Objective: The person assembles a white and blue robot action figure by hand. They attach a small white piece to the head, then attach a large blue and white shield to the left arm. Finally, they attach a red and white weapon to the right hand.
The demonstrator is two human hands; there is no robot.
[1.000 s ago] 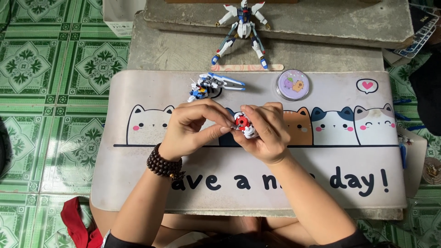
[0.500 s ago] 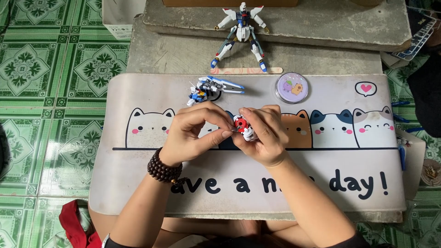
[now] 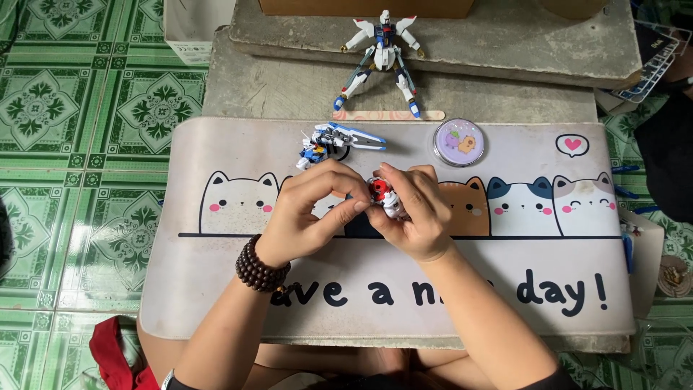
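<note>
Both of my hands meet over the middle of a pale desk mat printed with cartoon cats. My right hand grips a small red and white model part. The fingertips of my left hand pinch the same part from the left side. A dark bead bracelet circles my left wrist. Just behind my hands lies a blue and white winged model piece on the mat. Most of the held part is hidden by my fingers.
A finished white and blue robot figure lies on the concrete slab behind the mat, with a flat wooden stick at its feet. A round lilac tin sits on the mat. Green patterned tiles lie left.
My hands stay together on the small part, with only slight finger shifts. The view has drifted a little.
</note>
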